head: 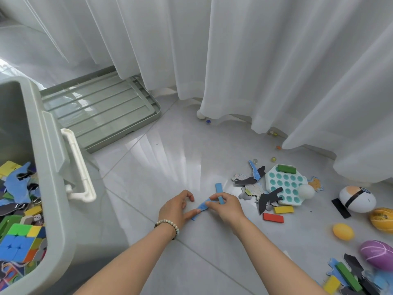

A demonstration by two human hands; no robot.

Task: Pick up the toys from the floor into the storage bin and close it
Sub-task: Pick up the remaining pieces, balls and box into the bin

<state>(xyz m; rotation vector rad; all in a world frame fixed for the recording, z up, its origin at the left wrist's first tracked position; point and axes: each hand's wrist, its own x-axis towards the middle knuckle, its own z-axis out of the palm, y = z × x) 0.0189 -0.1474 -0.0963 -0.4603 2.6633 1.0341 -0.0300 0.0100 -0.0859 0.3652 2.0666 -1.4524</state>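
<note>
Kneeling over the pale floor [170, 158], the person is bringing both hands together at centre frame. The right hand [226, 207] is pinching a blue block [219, 193] upright in curled fingers [214, 196], while the left hand [176, 209] — beaded bracelet [168, 223] on its wrist — is gripping a flat blue puzzle piece [202, 207] that both hands are touching. At 9 o'clock the storage bin [53, 188] is sitting open, partly filled with toys, its lid [102, 111] lying flat at 11 o'clock under the curtain [234, 50]. At 3 o'clock a teal peg board [286, 185], red block [273, 218], yellow block [283, 209] and egg toys are lying scattered — nothing is lying between the hands and the bin.
</note>
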